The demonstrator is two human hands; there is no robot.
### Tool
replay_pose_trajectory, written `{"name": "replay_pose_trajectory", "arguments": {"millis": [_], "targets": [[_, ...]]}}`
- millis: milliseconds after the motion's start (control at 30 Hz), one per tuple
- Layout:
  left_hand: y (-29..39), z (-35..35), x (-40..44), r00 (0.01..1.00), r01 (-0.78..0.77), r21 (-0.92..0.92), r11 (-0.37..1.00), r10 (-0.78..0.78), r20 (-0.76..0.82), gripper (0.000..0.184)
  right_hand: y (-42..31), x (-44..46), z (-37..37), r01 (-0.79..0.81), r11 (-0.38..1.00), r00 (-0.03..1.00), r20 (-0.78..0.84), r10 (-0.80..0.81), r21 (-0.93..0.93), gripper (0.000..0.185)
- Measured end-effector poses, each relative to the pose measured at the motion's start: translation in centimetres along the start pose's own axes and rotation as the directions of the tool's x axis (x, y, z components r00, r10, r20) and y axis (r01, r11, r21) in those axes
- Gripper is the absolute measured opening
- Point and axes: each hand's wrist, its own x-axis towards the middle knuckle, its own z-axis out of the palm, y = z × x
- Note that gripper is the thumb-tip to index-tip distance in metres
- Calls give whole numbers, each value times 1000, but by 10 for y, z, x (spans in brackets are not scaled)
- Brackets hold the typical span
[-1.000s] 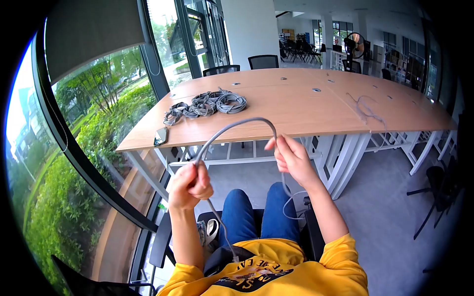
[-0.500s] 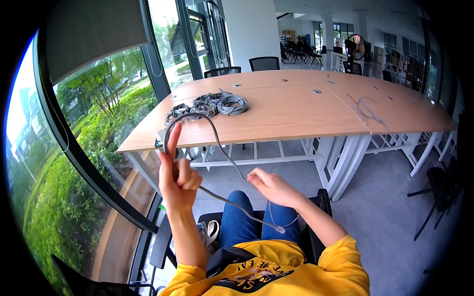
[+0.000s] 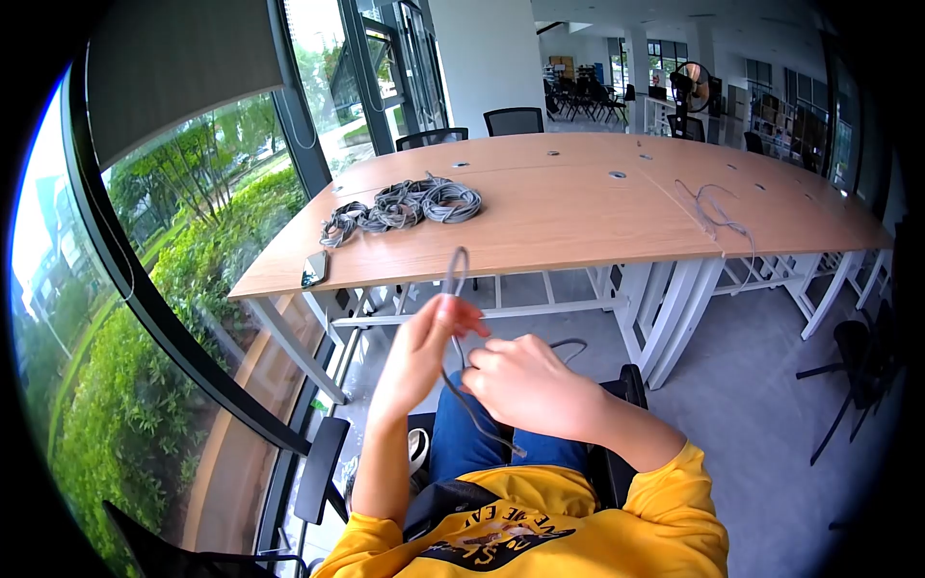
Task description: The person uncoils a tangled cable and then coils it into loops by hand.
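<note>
A grey network cable (image 3: pixel 470 412) is held in front of my lap. My left hand (image 3: pixel 424 345) pinches it between thumb and fingers, and a narrow loop stands up above the fingertips. One plug end hangs down over my lap. Close on the right, my right hand (image 3: pixel 528 383) is closed around the cable, its fingertips mostly turned away from view. Another curve of cable shows behind the right hand.
Several coiled grey cables (image 3: pixel 409 204) lie on the wooden table (image 3: pixel 568 212), with a phone (image 3: pixel 314 270) near its front left edge. A loose cable (image 3: pixel 718 214) hangs partly over the front edge. Chair armrest (image 3: pixel 323 469) and windows are at left; a fan (image 3: pixel 691 87) stands behind.
Both hands have come together in front of my lap. My left hand moved right and down, its raised index finger now bent, and the wide cable loop has become narrow.
</note>
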Motion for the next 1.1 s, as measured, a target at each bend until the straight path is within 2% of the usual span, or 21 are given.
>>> {"name": "replay_pose_trajectory", "arguments": {"millis": [67,133,167,200,267,300,333,400,433,467,533,567,633,667,733,800,867,967,1000,1067,1100], "targets": [[3,13,-3,996,93,49,995,-93,14,34,1,4,3,-2,999,999,-41,4,34,11],[3,9,-4,993,115,52,992,-114,-33,36,5,5,-2,-122,981,961,-227,155,154,14],[7,3,-5,980,198,1,980,-198,5,37,13,3,-2,-98,934,928,-307,210,344,18],[10,0,-7,958,284,-48,958,-282,47,37,16,0,-9,-151,876,945,-192,263,458,21],[7,-8,-7,977,186,-145,972,-198,-79,39,28,-4,-2,-318,610,926,98,366,725,29],[1,-19,-6,980,125,-252,960,-160,-122,39,33,-9,-4,-338,513,928,189,320,789,26],[-3,-30,-5,978,57,-352,934,-122,-166,39,37,-15,-1,-335,516,929,185,321,789,26],[-7,-46,-4,978,36,-532,846,-140,-155,40,43,-21,1,-336,201,901,252,352,920,20],[-7,-48,-5,983,74,-560,825,-154,-97,39,42,-18,-2,-126,345,933,-7,361,930,18],[-11,-52,-7,984,164,-589,791,-172,43,40,43,-17,-12,-214,510,921,-3,390,833,11],[-4,-41,-9,973,222,-446,867,-167,160,42,32,-5,-39,-230,770,919,-127,373,595,13],[-2,-36,-9,967,232,-381,895,-170,190,44,28,2,-44,-233,770,917,-129,377,593,13],[2,-35,-10,940,268,-367,891,-158,302,44,22,16,-48,-157,944,909,-332,253,289,15],[5,-33,-11,928,261,-361,895,-130,350,45,21,23,-47,-154,945,909,-334,251,290,15],[16,-24,-15,903,322,-397,859,-154,400,45,19,31,-47,-54,955,945,-294,143,292,17],[5,-30,-14,902,347,-605,716,-78,425,45,19,35,-48,-67,955,952,-269,149,290,16],[4,-30,-15,906,334,-614,715,-65,418,44,18,41,-56,-40,916,935,-309,176,400,16],[-1,-37,-16,883,362,-802,475,102,459,40,19,58,-59,46,912,932,-346,107,407,23],[-4,-38,-15,856,386,-858,340,215,470,40,21,59,-58,43,911,933,-342,111,411,23],[-2,-40,-16,823,385,-885,263,337,458,41,26,60,-53,26,824,925,-326,194,565,29],[-3,-40,-16,803,398,-884,245,373,464,41,32,57,-46,38,842,931,-324,165,538,37]]}}
